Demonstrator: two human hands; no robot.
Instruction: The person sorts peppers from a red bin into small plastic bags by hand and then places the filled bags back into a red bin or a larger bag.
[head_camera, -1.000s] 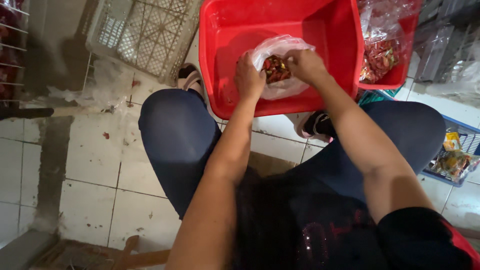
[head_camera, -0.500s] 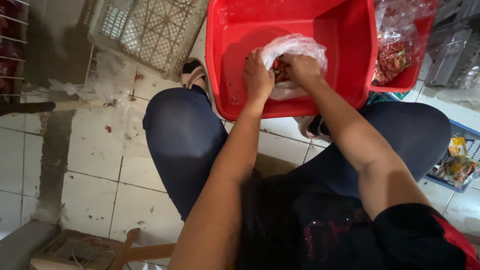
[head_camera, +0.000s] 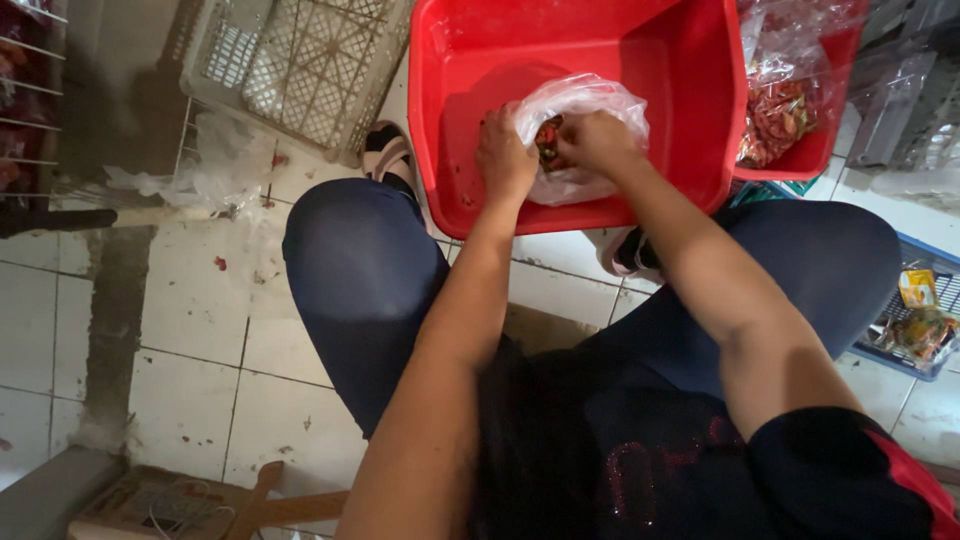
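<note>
A clear plastic bag (head_camera: 590, 100) with red chillies inside rests in a red plastic tub (head_camera: 660, 60) on the tiled floor between my knees. My left hand (head_camera: 503, 155) grips the bag's left edge at its mouth. My right hand (head_camera: 598, 142) grips the bag's right side, fingers curled into the opening. The chillies show only as a small red and green patch between my two hands.
A second red tub (head_camera: 810, 150) at the right holds clear bags of red chillies (head_camera: 780, 110). A grey lattice crate (head_camera: 300, 60) stands at the upper left, crumpled plastic (head_camera: 200, 175) beside it. A blue basket (head_camera: 915, 320) with packets sits at the right.
The view has tilted so the tub sits lower in frame. My hands have drawn closer together on the bag's mouth, covering more of the chillies.
</note>
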